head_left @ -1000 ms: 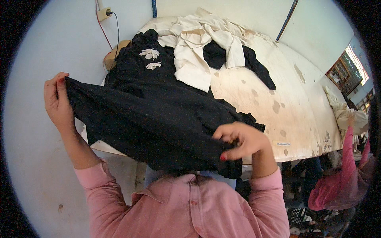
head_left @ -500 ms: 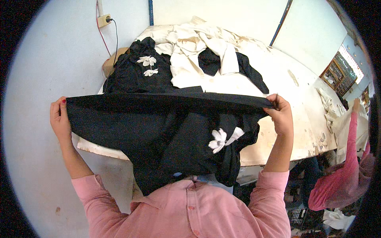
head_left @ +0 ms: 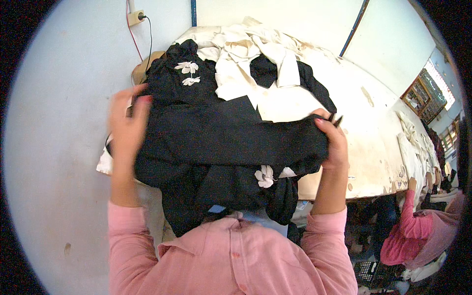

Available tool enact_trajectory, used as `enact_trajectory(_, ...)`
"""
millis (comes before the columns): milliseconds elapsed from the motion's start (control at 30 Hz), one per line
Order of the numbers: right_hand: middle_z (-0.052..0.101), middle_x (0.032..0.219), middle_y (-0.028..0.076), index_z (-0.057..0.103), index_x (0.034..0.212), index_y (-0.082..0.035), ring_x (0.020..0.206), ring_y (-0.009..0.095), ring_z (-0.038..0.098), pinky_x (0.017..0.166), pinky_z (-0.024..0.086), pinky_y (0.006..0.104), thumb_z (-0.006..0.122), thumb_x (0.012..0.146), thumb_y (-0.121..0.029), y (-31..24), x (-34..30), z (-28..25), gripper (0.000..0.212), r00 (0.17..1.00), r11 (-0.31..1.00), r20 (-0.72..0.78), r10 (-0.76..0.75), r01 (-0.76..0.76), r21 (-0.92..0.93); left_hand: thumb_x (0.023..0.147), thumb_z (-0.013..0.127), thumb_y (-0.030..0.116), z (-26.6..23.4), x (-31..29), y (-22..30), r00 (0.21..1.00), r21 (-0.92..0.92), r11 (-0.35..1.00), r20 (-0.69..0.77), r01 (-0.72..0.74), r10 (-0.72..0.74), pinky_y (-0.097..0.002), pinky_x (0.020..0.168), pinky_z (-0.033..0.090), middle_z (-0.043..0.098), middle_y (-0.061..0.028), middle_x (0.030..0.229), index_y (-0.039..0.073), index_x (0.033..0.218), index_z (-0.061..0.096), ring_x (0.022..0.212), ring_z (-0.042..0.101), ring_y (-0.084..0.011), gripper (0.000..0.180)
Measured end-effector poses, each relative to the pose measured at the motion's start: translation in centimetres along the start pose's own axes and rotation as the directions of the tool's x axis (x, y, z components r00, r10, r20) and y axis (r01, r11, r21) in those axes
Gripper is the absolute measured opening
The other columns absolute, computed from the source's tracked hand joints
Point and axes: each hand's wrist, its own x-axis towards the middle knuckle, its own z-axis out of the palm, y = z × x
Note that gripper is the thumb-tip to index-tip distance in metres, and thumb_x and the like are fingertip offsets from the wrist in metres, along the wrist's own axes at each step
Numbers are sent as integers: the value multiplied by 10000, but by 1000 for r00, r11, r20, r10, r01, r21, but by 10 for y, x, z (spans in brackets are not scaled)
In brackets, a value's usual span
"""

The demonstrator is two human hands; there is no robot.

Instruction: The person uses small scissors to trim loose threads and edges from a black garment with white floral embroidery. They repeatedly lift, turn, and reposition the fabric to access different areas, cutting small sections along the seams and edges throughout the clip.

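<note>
A black garment (head_left: 231, 140) with white flower appliqués (head_left: 264, 176) hangs between my hands, in front of my chest and over the table's near edge. My right hand (head_left: 336, 145) pinches its right end; two dark pointed tips stick out past the fingers, and I cannot tell what they belong to. At the other end, my left hand (head_left: 126, 125) is smeared by motion, its thumb and fingers closed at the cloth's upper left edge. Behind lies a second black garment (head_left: 179, 88) with white flowers (head_left: 187, 67).
Cream cloth pieces (head_left: 236, 54) are heaped at the back of the pale table (head_left: 368, 152), with more black cloth (head_left: 317, 88) among them. A socket (head_left: 135, 17) with a cord is on the left wall. At the right, a person in pink (head_left: 418, 226) handles cream cloth (head_left: 410, 142).
My left hand has come inward and up, bringing its end of the garment along. My right hand has shifted slightly inward. The stretched cloth is now a shorter, wider band.
</note>
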Motion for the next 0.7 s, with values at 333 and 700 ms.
enact_trajectory(333,580,858,50,525,1106,-35,749,104,546,692,426,221,648,756,37,37,-14,35,377,826,507,-48,-562,297,-809,984,468,229,29,17,119,873,-831,361,481,423,84,-191,447,323,423,47,643,79,955,550,498,347,-16,173)
enact_trajectory(700,620,910,52,596,1033,-11,787,129,588,718,476,248,561,869,-26,18,-27,11,168,890,953,-353,-290,302,-22,814,722,245,37,-9,71,544,-512,819,778,260,314,-243,638,435,595,-22,745,0,962,625,692,535,-95,302)
